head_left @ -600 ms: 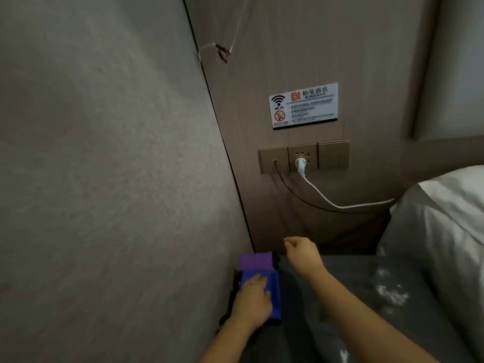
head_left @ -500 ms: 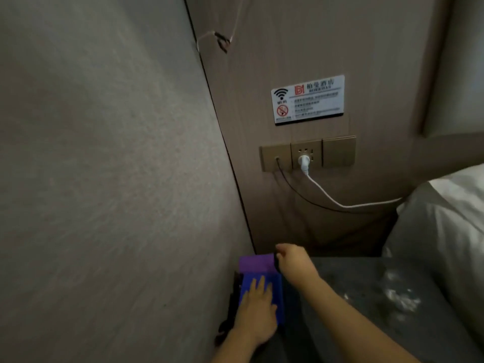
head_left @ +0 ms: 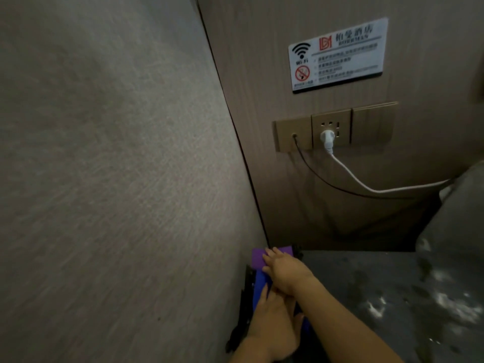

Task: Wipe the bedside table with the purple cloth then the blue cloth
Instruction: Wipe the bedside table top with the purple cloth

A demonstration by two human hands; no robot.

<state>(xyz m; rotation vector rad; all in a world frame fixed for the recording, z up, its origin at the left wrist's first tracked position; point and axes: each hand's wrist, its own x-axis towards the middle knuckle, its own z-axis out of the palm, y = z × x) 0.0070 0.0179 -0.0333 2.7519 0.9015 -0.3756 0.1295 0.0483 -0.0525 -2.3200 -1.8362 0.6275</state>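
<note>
1. The purple cloth (head_left: 259,257) lies flat in the corner where the left wall (head_left: 117,179) meets the wood panel (head_left: 262,74); too little of it shows to tell its long axis.
2. The blue cloth (head_left: 259,285) lies just nearer than the purple one, touching it, its long axis running from the corner toward the person, along the wall.
3. Both cloths sit at the left edge of the dark surface (head_left: 366,297), on something black (head_left: 247,297) beside the wall.
4. Half a second ago the right hand (head_left: 284,271) hovered at the purple cloth's right edge; now it has come left and lies over the seam between the two cloths.
5. The left hand (head_left: 272,326) stays on the blue cloth, now partly under the right wrist.
6. The right hand is palm down, fingers (head_left: 269,254) straight and resting on the purple cloth, gripping nothing visible.
7. The left hand is flat, fingers extended toward the corner, pressing on the blue cloth rather than gripping it.
8. The right forearm crosses over the left hand from the lower right.
9. Above the corner, a socket plate (head_left: 332,129) holds a white plug (head_left: 327,138), under a Wi-Fi sign (head_left: 337,53).
</note>
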